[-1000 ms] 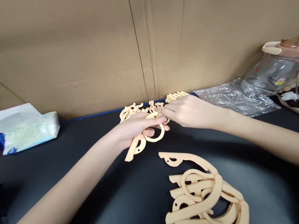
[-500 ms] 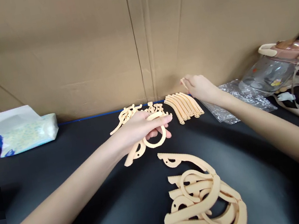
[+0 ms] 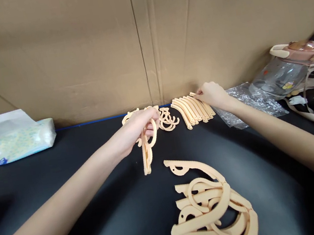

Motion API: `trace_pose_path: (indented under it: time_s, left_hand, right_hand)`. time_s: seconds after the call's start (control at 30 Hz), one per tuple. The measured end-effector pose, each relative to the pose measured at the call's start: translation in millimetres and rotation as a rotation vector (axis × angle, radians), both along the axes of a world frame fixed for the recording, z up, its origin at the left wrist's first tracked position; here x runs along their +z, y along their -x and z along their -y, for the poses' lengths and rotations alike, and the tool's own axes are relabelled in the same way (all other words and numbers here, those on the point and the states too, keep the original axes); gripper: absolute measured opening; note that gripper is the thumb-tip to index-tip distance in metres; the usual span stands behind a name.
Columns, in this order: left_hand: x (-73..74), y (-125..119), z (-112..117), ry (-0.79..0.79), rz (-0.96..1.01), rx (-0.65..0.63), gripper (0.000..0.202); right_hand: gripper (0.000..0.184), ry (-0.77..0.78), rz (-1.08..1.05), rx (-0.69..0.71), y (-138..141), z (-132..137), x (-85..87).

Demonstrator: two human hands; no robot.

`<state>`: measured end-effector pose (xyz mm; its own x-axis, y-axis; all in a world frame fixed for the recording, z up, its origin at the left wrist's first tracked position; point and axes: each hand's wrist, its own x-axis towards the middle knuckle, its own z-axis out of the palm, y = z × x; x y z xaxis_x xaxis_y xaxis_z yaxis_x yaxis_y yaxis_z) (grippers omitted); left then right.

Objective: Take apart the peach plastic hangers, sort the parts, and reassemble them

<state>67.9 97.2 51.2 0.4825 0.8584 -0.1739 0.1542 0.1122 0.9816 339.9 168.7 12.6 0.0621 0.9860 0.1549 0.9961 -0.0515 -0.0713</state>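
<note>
My left hand (image 3: 146, 123) is closed around a folded beige plastic hanger (image 3: 147, 157), held above the dark table with its bars pointing down. At the back, my right hand (image 3: 209, 94) pinches the upper end of a curved hanger arm (image 3: 193, 94) at the right end of a row of similar arms (image 3: 191, 111). Loose hanger hooks (image 3: 168, 119) lie between that row and my left hand. Behind my left hand more beige pieces (image 3: 127, 116) are partly hidden. In front lies an overlapping pile of folded hangers (image 3: 205, 218).
A wipes-like soft pack (image 3: 23, 143) with white paper on it lies at the left. Crumpled clear plastic bags (image 3: 241, 98) and a clear bottle with a brown lid (image 3: 277, 76) are at the right. A cardboard wall (image 3: 88, 56) closes off the back.
My left hand has moved left and turned the hanger so that its bars point down. My right hand has lowered onto the right end of the row of arms.
</note>
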Motion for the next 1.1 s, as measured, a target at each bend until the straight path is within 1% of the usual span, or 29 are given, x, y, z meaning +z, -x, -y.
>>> trace_pose_path:
  time_s: [0.1,0.17,0.27,0.33,0.47,0.57,0.6,0.63,0.67,0.7,0.73,0.77,0.8,0.83,0.9,0.97,1.03,1.1]
  left_hand:
    - [-5.9,3.5,-5.0,-0.007,0.004,-0.059,0.018]
    - [-10.3,4.4,-8.1,-0.024,-0.006,-0.08,0.022]
    - [-13.5,3.4,-10.6,-0.055,-0.041,-0.08,0.027]
    - [-11.4,2.7,-10.3,-0.059,-0.073,-0.08,0.032]
    - [-1.8,5.7,-8.5,-0.087,-0.125,-0.04,0.042]
    - [1.6,8.3,-7.3,-0.148,-0.074,-0.006,0.043]
    - [1.6,8.1,-6.5,-0.169,-0.048,0.01,0.042]
    - [1.3,7.2,-5.2,-0.192,-0.025,0.035,0.042]
    - [0.9,5.6,-3.6,-0.212,-0.007,0.063,0.04]
    - [0.8,3.7,-1.5,-0.233,0.001,0.096,0.037]
    - [0.9,1.6,0.6,-0.254,-0.005,0.127,0.034]
    - [1.5,-0.3,2.8,-0.273,-0.019,0.153,0.031]
    - [2.6,-1.8,4.7,-0.29,-0.032,0.175,0.028]
    - [4.0,-2.6,6.2,-0.303,-0.038,0.194,0.025]
    - [7.7,-2.2,7.8,-0.324,-0.024,0.236,0.021]
    - [11.6,-0.3,7.7,-0.362,0.022,0.288,0.018]
    - [14.7,0.8,7.4,-0.417,0.054,0.33,0.015]
    - [16.3,-0.3,8.3,-0.429,0.065,0.325,0.014]
  right_hand:
    - [0.034,-0.004,0.0,-0.012,3.2,3.2,1.9]
    - [0.037,-0.008,-0.003,-0.023,6.0,6.1,5.0]
    - [0.037,-0.002,-0.002,-0.026,9.7,11.2,11.4]
    - [0.036,0.004,0.014,-0.023,11.5,14.4,16.1]
    - [0.036,0.013,0.054,0.016,15.9,20.9,25.8]
    - [0.038,-0.003,0.066,0.051,27.5,31.3,33.7]
    - [0.041,-0.017,0.04,0.078,34.2,36.9,36.1]
    - [0.044,-0.028,-0.011,0.125,41.9,43.6,38.0]
    - [0.05,-0.027,-0.134,0.219,50.5,51.1,39.5]
    - [0.055,0.019,-0.323,0.374,59.1,59.0,40.5]
    - [0.057,0.103,-0.539,0.532,67.0,66.8,41.2]
    - [0.056,0.183,-0.72,0.649,73.5,73.7,41.7]
    - [0.05,0.217,-0.838,0.7,78.1,79.2,42.4]
    - [0.047,0.223,-0.909,0.713,80.3,83.0,43.4]
    - [0.043,0.152,-0.941,0.686,78.0,84.9,47.3]
    - [0.043,0.055,-0.897,0.644,69.9,81.9,53.5]
    - [0.042,-0.057,-0.785,0.607,62.1,78.5,60.5]
    - [0.034,-0.237,-0.594,0.567,58.9,78.2,65.3]
